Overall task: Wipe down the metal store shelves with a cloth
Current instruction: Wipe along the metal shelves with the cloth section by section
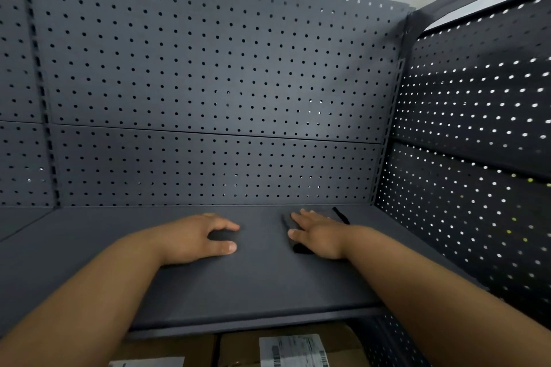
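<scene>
Cloth [286, 221] flat on shelf [253, 283], right of centre (dark on dark) | right hand [319, 235] pressing it, fingers [299, 219] straight, not clenched | left hand [199, 237] released, resting on shelf, apart from cloth

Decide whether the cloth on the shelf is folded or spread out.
Folded: the cloth shows a thick edge beside the right hand pressing it.
</scene>
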The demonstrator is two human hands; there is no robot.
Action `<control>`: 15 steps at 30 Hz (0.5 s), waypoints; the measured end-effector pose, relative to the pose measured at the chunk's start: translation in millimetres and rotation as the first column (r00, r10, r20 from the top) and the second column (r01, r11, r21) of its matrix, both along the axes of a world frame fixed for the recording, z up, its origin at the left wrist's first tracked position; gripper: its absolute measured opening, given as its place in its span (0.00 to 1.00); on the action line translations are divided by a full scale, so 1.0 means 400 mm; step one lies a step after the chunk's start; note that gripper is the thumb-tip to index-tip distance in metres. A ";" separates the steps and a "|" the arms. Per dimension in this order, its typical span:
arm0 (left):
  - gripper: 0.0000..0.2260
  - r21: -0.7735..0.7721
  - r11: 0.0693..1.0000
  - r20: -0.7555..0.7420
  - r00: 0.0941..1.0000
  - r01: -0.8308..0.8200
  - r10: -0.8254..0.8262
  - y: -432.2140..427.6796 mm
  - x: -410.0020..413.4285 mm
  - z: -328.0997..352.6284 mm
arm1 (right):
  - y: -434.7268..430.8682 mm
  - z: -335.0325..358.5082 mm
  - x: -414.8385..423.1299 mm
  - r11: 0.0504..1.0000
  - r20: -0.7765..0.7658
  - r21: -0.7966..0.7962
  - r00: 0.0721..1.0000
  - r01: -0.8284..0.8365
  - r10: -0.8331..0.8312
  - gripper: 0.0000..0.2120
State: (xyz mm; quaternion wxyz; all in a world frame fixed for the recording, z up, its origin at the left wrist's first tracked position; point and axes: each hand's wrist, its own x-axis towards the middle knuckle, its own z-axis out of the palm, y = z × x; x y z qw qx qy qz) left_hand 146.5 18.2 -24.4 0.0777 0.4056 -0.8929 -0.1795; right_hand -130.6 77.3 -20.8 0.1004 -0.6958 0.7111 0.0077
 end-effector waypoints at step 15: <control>0.25 -0.015 1.000 -0.017 1.000 0.002 -0.002 0.000 0.002 0.003 | -0.136 0.000 0.014 0.992 -0.025 -0.004 0.992 0.125 -0.125 0.32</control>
